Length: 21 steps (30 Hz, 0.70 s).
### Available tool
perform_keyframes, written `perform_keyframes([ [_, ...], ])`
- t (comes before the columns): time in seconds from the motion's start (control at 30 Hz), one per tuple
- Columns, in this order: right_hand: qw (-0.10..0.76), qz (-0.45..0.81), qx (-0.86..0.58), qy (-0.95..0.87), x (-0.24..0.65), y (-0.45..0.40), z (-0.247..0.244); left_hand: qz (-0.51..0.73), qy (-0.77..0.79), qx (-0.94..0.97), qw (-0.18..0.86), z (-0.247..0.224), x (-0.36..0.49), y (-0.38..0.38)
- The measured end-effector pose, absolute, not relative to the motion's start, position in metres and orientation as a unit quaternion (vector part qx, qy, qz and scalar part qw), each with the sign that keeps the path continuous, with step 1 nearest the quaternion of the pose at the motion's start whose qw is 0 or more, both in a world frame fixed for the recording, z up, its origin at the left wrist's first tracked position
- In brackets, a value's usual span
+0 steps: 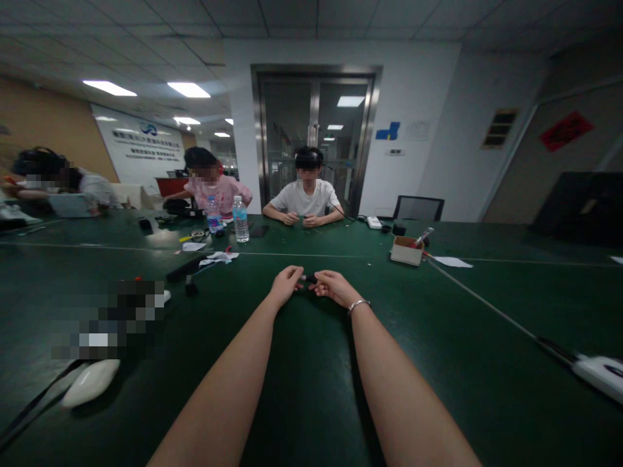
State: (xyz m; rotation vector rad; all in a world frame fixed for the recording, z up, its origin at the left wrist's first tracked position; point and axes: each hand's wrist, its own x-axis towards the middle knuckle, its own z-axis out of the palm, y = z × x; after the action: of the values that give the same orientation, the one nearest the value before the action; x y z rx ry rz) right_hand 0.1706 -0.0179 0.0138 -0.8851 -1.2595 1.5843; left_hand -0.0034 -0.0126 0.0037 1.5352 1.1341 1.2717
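Observation:
Over the green table, both of my arms reach forward and my fingertips come together. Between them is a small black object with a shiny, metal-looking end [308, 278], too small to name. My left hand [287, 285] pinches its left, shiny end. The dark right end is pinched by my right hand [333, 287], which has a silver bracelet at the wrist. My fingers cover part of the object.
The table [302, 389] holds a cardboard box [407, 251], a water bottle [240, 220], crumpled paper [219, 257], a white mouse-shaped item [91, 383] and a white power strip [601, 376] with its cord. A person [307, 194] sits opposite; others sit at left.

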Motion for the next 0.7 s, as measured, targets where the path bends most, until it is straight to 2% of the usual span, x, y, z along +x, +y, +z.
perform_keyframes([
  [0.13, 0.440, 0.640, -0.362, -0.515, 0.1707, -0.0178, 0.0142, 0.500, 0.450, 0.634, 0.381, 0.0024, -0.0027, -0.0105],
  [0.3, 0.443, 0.639, -0.359, -0.517, 0.1707, -0.0182, 0.0144, 0.481, 0.470, 0.615, 0.412, 0.0023, -0.0030, -0.0101],
  [0.43, 0.443, 0.638, -0.360, -0.517, 0.1705, -0.0176, 0.0138, 0.462, 0.477, 0.649, 0.372, 0.0010, -0.0017, -0.0106],
  [0.7, 0.443, 0.640, -0.358, -0.516, 0.1711, -0.0150, 0.0122, 0.474, 0.454, 0.661, 0.364, 0.0027, -0.0021, -0.0133],
])
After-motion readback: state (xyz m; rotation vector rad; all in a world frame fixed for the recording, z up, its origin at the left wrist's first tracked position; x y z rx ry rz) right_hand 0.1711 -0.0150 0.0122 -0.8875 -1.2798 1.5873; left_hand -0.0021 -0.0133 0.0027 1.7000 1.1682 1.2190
